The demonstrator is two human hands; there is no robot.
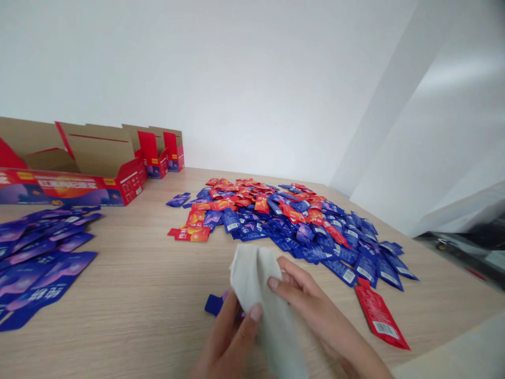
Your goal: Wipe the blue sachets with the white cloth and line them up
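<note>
Both my hands are at the lower middle of the head view, on a whitish folded cloth [249, 273]. My left hand [232, 337] pinches its left side, thumb on top. From the right, my right hand [302, 292] grips the cloth's edge between thumb and fingers. A blue sachet [213, 305] shows just behind my left fingers; whether it lies on the table or touches them I cannot tell. Beyond the cloth spreads a heap of blue and red sachets [272, 210]. One red sachet [381, 316] lies apart, right of my right hand.
The wooden table [158, 295] stands against a white wall. At the left lie overlapping blue sachets [43, 279]. Behind them is an open red and blue carton [74, 187], with smaller upright cartons [155, 158] beside it. Dark objects [465, 252] sit beyond the table's right edge.
</note>
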